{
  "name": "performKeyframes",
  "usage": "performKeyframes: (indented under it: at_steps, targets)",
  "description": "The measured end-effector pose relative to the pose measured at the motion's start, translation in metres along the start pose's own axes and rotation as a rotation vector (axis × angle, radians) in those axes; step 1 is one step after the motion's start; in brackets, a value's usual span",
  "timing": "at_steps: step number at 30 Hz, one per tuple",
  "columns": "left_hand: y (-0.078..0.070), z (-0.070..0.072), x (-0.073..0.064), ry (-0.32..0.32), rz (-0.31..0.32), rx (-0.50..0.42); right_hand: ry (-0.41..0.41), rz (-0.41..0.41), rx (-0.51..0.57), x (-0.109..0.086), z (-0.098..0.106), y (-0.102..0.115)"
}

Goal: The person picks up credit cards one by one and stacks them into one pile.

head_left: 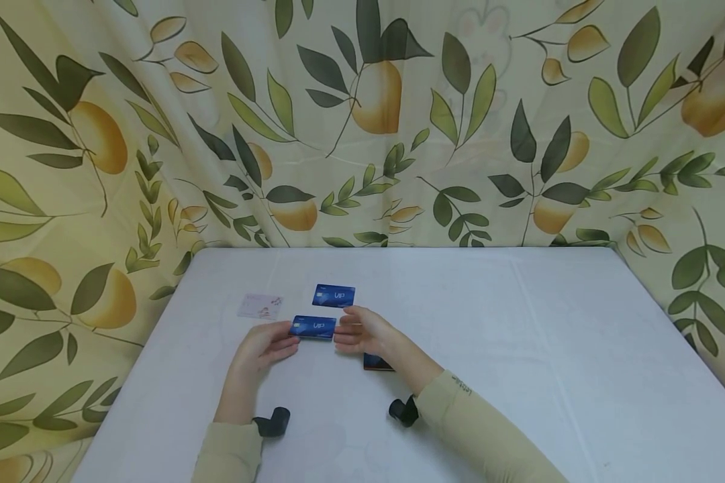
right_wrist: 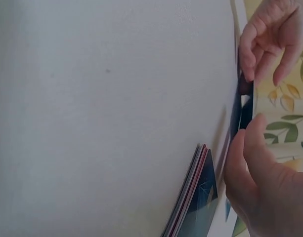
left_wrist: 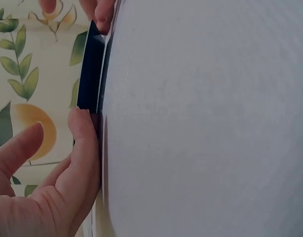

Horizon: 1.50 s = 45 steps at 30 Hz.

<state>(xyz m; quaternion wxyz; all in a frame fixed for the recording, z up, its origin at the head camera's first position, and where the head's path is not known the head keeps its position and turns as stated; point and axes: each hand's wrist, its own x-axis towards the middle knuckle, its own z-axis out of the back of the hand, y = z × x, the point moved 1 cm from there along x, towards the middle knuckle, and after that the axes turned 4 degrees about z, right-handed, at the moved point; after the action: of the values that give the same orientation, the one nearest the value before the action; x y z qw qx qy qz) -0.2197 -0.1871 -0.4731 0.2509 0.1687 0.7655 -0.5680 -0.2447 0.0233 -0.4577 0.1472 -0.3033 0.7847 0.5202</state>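
A blue VIP card [head_left: 314, 327] lies flat between the two hands, close over the white table. At its left end are the fingertips of my left hand [head_left: 268, 345], the thumb lifted away from it in the left wrist view. My right hand [head_left: 368, 332] reaches in from the other side, its fingertips right at the card's right end. In the right wrist view, the fingers [right_wrist: 257, 143] of that hand meet the card's dark edge [right_wrist: 246, 111]. Behind this card lies a second blue VIP card [head_left: 334, 295].
A pale card with a reddish pattern [head_left: 260, 306] lies at the back left. Partly hidden under the right forearm is a stack of dark cards [head_left: 377, 363], its layered edges [right_wrist: 188, 192] showing in the right wrist view. The white table [head_left: 550, 349] ends at a leaf-and-fruit patterned curtain [head_left: 447, 168].
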Motion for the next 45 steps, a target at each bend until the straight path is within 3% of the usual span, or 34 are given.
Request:
performKeyframes:
  at_steps: [7, 14, 21, 29, 45]
  targets:
    - [0.004, -0.004, 0.003, -0.005, -0.007, 0.001, -0.013, -0.013, 0.032, 0.004, 0.001, 0.0]
    - [0.006, -0.009, 0.003, -0.024, -0.003, 0.019, -0.043, 0.0, -0.033, 0.003, 0.005, 0.001]
    - [0.008, -0.019, 0.0, -0.003, -0.016, -0.015, -0.069, 0.061, -0.122, -0.007, 0.013, 0.006]
    - [0.009, -0.039, -0.005, -0.002, -0.02, -0.02, -0.12, 0.101, -0.161, -0.016, 0.03, 0.008]
    - [0.021, -0.082, -0.021, 0.054, -0.038, 0.074, -0.236, 0.172, -0.232, -0.048, 0.064, 0.011]
